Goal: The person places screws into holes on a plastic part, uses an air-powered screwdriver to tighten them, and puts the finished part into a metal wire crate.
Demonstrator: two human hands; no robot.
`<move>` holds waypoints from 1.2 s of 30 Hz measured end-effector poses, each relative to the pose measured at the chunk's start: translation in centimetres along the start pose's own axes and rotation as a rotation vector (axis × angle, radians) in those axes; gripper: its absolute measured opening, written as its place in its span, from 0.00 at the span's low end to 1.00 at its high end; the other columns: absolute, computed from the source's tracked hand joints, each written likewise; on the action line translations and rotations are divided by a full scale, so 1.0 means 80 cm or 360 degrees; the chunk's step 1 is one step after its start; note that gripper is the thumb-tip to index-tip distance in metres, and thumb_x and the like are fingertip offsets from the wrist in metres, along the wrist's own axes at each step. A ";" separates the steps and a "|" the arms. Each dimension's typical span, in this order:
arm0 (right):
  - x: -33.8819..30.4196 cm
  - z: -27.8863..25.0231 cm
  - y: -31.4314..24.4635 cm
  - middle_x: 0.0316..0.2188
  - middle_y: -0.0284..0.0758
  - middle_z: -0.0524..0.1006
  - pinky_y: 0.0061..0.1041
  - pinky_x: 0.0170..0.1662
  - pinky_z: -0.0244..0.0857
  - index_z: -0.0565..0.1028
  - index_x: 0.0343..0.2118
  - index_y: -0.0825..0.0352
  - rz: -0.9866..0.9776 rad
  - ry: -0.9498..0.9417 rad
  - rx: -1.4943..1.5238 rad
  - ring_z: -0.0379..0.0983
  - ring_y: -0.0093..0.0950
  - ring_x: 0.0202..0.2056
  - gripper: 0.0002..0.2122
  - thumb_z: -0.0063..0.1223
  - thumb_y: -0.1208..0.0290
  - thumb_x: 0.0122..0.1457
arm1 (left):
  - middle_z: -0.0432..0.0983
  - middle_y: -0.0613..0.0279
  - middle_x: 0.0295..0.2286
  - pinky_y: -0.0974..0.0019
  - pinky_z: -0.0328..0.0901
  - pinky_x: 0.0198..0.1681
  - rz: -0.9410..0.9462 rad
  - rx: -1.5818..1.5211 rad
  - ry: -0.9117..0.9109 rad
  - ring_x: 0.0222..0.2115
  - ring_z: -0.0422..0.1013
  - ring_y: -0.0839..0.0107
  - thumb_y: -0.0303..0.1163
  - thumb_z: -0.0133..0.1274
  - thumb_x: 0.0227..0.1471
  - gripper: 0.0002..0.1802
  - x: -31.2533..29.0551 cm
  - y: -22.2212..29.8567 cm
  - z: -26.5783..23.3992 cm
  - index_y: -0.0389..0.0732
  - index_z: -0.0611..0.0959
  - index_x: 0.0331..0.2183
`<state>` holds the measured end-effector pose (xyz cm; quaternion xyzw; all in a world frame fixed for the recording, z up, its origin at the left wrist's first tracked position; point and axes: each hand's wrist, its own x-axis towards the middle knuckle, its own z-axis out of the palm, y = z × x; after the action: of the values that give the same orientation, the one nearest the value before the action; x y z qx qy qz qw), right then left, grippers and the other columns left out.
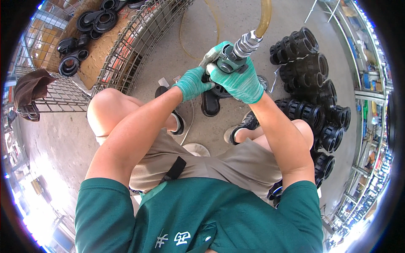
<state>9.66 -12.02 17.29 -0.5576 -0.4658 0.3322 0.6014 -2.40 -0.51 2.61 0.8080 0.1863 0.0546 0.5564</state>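
Both my hands wear green knit gloves and meet in front of me, above the floor between my feet. My right hand (242,82) is wrapped round a dark green air tool (230,62), seen from its end. A silver metal coupling (246,44) joins the tool to a yellowish hose (265,17). Close under the tool, my left hand (195,85) is closed with its thumb against a black moulded part (210,104). The hands and tool cover that part's upper end; its rounded lower end shows. The tool's working tip is hidden.
Stacks of black ribbed ring parts (303,74) stand on the floor at right. A wire mesh cage (126,46) at left holds cardboard and black ring parts (104,21). A brown cloth (31,88) hangs on its edge. Shelving (367,97) lines the far right.
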 end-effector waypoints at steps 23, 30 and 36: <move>-0.002 0.003 0.003 0.35 0.30 0.82 0.23 0.45 0.72 0.78 0.42 0.66 0.0004 -0.0025 -0.0023 0.76 0.19 0.35 0.13 0.65 0.77 0.51 | 0.82 0.50 0.37 0.59 0.70 0.45 -0.0092 -0.0274 0.0034 0.38 0.78 0.58 0.40 0.65 0.49 0.23 0.006 -0.027 0.010 0.36 0.81 0.44; 0.001 0.005 -0.001 0.35 0.31 0.82 0.23 0.45 0.72 0.78 0.42 0.66 -0.0006 -0.0028 -0.0078 0.76 0.20 0.35 0.13 0.65 0.78 0.52 | 0.82 0.50 0.37 0.57 0.71 0.44 -0.0047 -0.0109 0.0034 0.38 0.78 0.56 0.40 0.66 0.48 0.23 0.009 -0.030 0.010 0.36 0.81 0.44; 0.000 -0.001 -0.013 0.33 0.27 0.80 0.23 0.43 0.72 0.78 0.42 0.66 -0.0016 0.0008 0.0083 0.75 0.18 0.35 0.13 0.64 0.78 0.53 | 0.82 0.49 0.38 0.58 0.71 0.44 0.0107 -0.0020 0.0108 0.39 0.78 0.55 0.34 0.64 0.49 0.22 -0.009 0.021 0.003 0.37 0.79 0.46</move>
<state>9.60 -12.18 18.35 -0.5404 -0.4583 0.3398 0.6185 -2.60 -1.50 4.14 0.8080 0.1773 0.1018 0.5526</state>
